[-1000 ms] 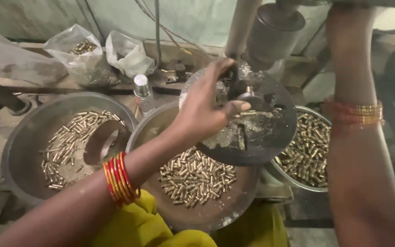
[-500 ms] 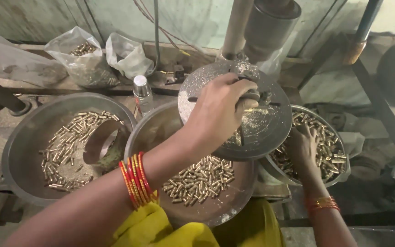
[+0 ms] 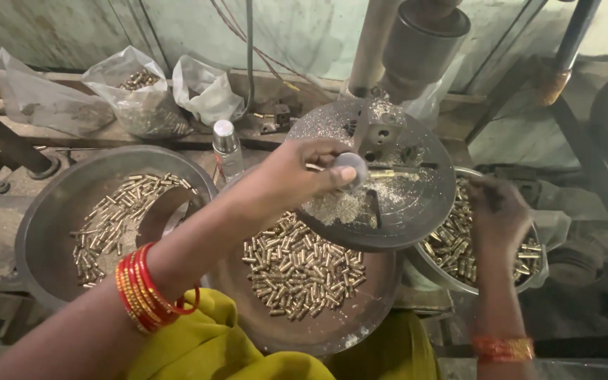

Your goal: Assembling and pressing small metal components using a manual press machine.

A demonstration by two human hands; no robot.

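Over round machine table, left grip pinches knob.

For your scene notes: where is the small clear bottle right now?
In the head view, the clear bottle stands upright left of centre, between the left pan and the round machine table, just behind the left hand.

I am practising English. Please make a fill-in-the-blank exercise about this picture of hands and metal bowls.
1. The left hand is over the round machine ___.
2. The right hand reaches into the right ___ of brass pieces.
3. The bangles on the left wrist are ___.

Missing words: table; bowl; red
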